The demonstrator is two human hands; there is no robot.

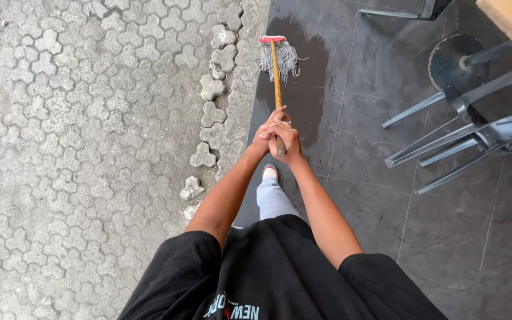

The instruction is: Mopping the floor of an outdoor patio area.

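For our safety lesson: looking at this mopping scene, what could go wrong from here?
The wet patch on the dark tiles could make the foot slip. Loose paving stones along the edge might trip someone. A wide swing of the mop may knock the chair legs.

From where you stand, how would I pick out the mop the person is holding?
Find the dark tiled floor where it meets the pale paving stones. Just inside that edge, on a wet patch, lies the mop, whose wooden handle runs down to the clasped left hand and right hand. Its red head and grey strings set it apart from the grey chair legs on the right.
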